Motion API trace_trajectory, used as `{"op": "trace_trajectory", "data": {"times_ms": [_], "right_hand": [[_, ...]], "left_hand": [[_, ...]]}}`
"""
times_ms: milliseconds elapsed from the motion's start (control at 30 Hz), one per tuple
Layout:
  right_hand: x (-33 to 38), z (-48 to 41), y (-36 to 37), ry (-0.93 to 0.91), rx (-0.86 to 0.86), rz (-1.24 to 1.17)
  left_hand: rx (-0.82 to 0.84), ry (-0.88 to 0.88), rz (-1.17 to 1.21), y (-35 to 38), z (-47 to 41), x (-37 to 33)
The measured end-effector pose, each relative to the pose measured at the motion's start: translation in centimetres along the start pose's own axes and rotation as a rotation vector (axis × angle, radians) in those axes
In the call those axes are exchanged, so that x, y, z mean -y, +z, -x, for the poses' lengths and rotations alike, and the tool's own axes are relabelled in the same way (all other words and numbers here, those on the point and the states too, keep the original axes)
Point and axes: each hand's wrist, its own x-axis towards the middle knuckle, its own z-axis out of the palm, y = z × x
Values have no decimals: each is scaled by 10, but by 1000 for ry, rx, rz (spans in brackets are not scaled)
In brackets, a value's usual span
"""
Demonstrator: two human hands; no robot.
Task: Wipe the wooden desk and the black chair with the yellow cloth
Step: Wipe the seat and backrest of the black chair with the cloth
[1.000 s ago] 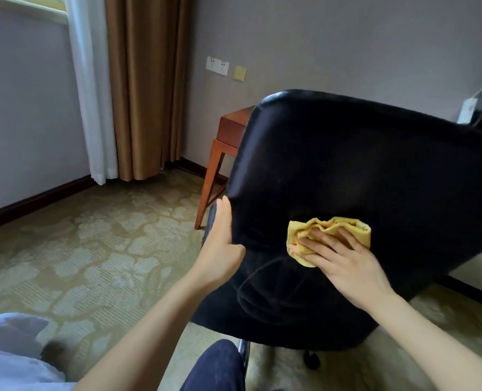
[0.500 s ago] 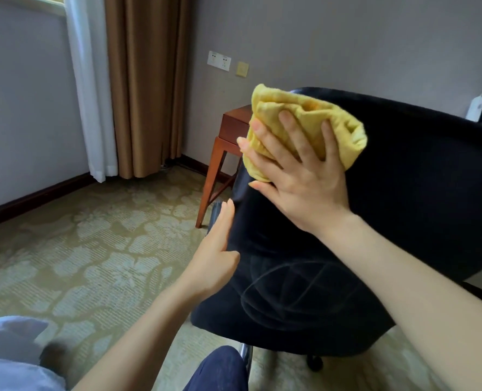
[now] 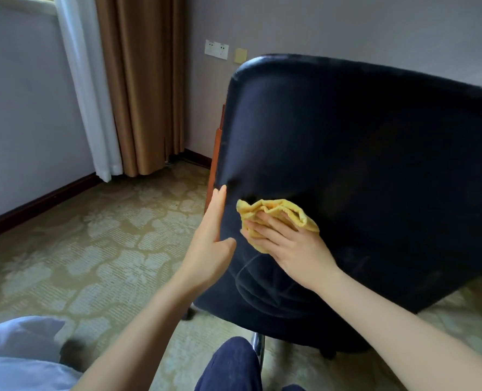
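The black chair [image 3: 361, 165] fills the right half of the view, its backrest turned toward me. My right hand [image 3: 290, 246] presses the bunched yellow cloth [image 3: 279, 210] flat against the lower left of the backrest, fingers spread over it. My left hand [image 3: 211, 244] rests on the backrest's left edge with straight fingers and the thumb on the back surface. Of the wooden desk, only a strip of leg [image 3: 215, 165] shows behind the chair's left edge.
Brown curtain [image 3: 146, 80] and white sheer curtain [image 3: 87, 88] hang at the back left. Wall sockets [image 3: 216, 49] sit above the chair. Patterned carpet [image 3: 93, 249] spreads to the left. My knee [image 3: 231, 365] and white fabric [image 3: 16, 356] are at the bottom.
My right hand has swept the cloth from the top left corner of the backrest down to its lower left. The chair now hides most of the desk. My left hand stays on the edge.
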Motion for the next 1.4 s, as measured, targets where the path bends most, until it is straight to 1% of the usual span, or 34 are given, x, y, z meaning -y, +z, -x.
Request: {"op": "trace_trajectory", "data": {"times_ms": [100,200,300,433,567,633,733,867,933,1000,1100,1200,1333,1400], "right_hand": [[-10,29,-8,-10,28,27],[-39,57,-27,-10,51,40],[-79,72,-53,-40,30,107],[-132,65,-78,-184,-5,244],[-156,31,-90,-219,-122,342],[-154,9,-92,-173,-170,388],[-136,-20,-86,-24,-199,445],[-104,-49,-75,175,-211,320],[-88,-59,-64,243,-207,276],[-70,-63,-50,217,-178,272],[-41,-56,-24,85,-92,293],[-18,-41,-4,-24,2,258],[6,-4,18,-156,146,216],[8,22,28,-195,170,177]], "left_hand": [[39,78,-56,12,10,-4],[67,91,-64,21,16,-5],[73,93,-47,26,20,-7],[83,57,-16,35,28,-1],[77,35,-16,40,29,4],[62,37,-16,39,27,5],[37,20,-17,33,19,10],[1,-2,12,29,8,20],[-11,-14,29,31,3,25],[-23,-35,47,33,0,28],[-23,-56,44,35,-1,29],[-53,-66,-5,29,0,28],[-38,-81,-36,25,1,19],[-12,-58,-54,27,1,12]]}}
